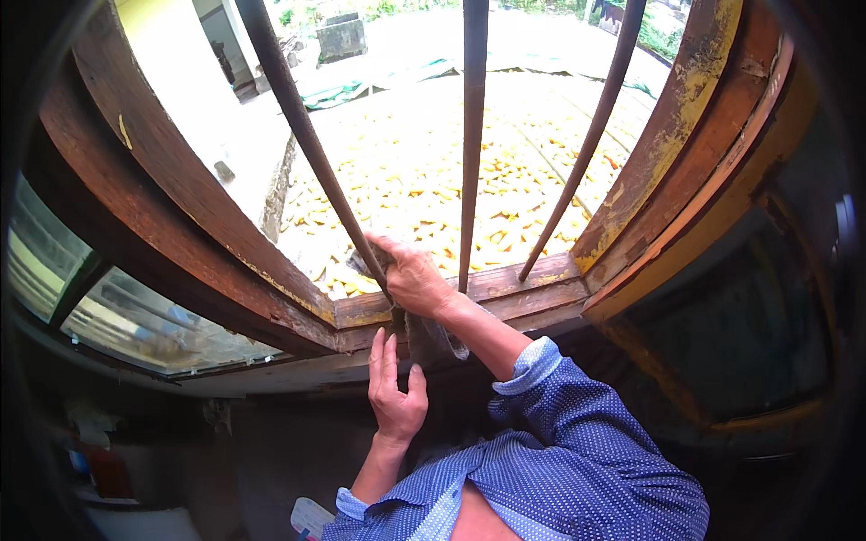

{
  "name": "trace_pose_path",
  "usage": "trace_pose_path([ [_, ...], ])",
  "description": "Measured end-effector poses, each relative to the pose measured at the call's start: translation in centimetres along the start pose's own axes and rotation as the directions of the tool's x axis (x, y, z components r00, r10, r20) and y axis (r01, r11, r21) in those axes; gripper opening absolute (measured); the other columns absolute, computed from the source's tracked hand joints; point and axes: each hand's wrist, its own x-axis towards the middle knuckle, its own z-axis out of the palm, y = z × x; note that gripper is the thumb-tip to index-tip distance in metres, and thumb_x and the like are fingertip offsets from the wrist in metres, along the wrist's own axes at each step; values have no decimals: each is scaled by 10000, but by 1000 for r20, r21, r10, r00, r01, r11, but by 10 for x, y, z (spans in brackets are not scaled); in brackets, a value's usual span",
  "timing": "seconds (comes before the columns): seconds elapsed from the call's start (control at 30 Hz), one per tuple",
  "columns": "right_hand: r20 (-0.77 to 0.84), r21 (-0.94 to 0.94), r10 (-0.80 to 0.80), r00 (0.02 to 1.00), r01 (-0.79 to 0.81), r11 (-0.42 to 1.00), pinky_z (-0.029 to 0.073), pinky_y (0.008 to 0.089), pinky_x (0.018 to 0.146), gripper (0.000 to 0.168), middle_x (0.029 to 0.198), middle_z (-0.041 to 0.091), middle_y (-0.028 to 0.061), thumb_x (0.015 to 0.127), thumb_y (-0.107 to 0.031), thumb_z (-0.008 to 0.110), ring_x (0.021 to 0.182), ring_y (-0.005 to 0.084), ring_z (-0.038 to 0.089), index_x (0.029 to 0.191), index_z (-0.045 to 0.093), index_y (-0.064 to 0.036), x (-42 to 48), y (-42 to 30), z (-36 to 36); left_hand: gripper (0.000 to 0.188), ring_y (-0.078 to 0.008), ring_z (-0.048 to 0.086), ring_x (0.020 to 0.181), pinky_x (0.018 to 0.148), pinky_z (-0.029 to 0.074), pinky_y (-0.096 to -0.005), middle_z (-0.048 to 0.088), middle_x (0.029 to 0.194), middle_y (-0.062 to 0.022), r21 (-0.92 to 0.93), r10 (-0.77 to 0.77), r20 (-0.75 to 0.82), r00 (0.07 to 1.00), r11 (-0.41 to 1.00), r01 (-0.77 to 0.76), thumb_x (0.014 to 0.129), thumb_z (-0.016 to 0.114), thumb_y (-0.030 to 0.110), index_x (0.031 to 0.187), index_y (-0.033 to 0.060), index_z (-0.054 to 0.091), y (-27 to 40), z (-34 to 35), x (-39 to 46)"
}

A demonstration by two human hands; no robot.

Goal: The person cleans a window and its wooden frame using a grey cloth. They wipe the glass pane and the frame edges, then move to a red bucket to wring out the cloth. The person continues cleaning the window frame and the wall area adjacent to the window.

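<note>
My right hand (414,278) grips a grey cloth (425,338) around the lower part of the left window bar (308,138), just above the sill. Part of the cloth shows beyond the bar, and the rest hangs down over the inner edge of the wooden sill (528,297). Below the sill my left hand (394,399) is raised, its fingers apart and pointing up, with nothing in it. Two more metal bars, a middle one (473,135) and a right one (588,149), stand in the same wooden window frame (649,155), whose paint is worn.
Outside, many yellow corn cobs (500,176) lie spread on bright ground. A glazed window sash (155,318) is at the left, and another dark sash (744,324) stands at the right. Beyond the corn are a green sheet (338,95) and a concrete block (342,39).
</note>
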Motion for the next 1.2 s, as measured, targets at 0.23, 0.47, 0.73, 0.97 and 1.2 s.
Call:
trace_pose_path([
  [0.23, 418, -351, 200, 886, -45, 935, 524, 427, 898, 250, 1019, 694, 102, 804, -82, 597, 1052, 329, 647, 976, 772, -133, -11, 12, -5, 422, -453, 558, 1265, 1080, 444, -511, 550, 1376, -302, 200, 374, -231, 898, 922, -333, 941, 575, 31, 1345, -87, 547, -35, 14, 52],
  [0.47, 349, -533, 213, 913, 7, 846, 556, 466, 850, 181, 948, 666, 145, 786, -138, 635, 1000, 362, 655, 909, 761, -98, -31, -7, -27, 612, -486, 514, 1296, 1098, 406, -548, 504, 1419, -316, 264, 457, -225, 861, 879, -397, 1056, 470, 402, 1446, -68, 429, -74, 26, 77],
  [0.73, 201, -438, 156, 967, -53, 897, 582, 442, 748, 146, 888, 677, 143, 821, -81, 605, 859, 329, 693, 855, 746, -64, -121, -20, -66, 575, -449, 541, 1275, 1095, 406, -523, 543, 1393, -292, 235, 423, -223, 878, 898, -373, 1063, 456, 391, 1410, -66, 483, -61, 28, 76],
  [0.97, -333, -16, 291, 897, -314, 949, 558, 343, 880, 366, 996, 729, 170, 807, 84, 481, 942, 268, 717, 1057, 740, 16, -114, -42, -124, 526, -438, 569, 1252, 1064, 438, -508, 578, 1361, -279, 280, 431, -212, 877, 887, -368, 1053, 488, 355, 1356, -72, 539, -61, 31, 75],
  [1.2, -88, -264, 114, 990, -134, 955, 511, 395, 1024, 456, 1206, 696, 220, 828, 6, 479, 1130, 341, 675, 1232, 688, -10, -61, 18, -104, 473, -438, 596, 1205, 1040, 461, -504, 606, 1298, -275, 295, 440, -215, 872, 880, -372, 1046, 508, 309, 1320, -72, 563, -61, 34, 78],
])
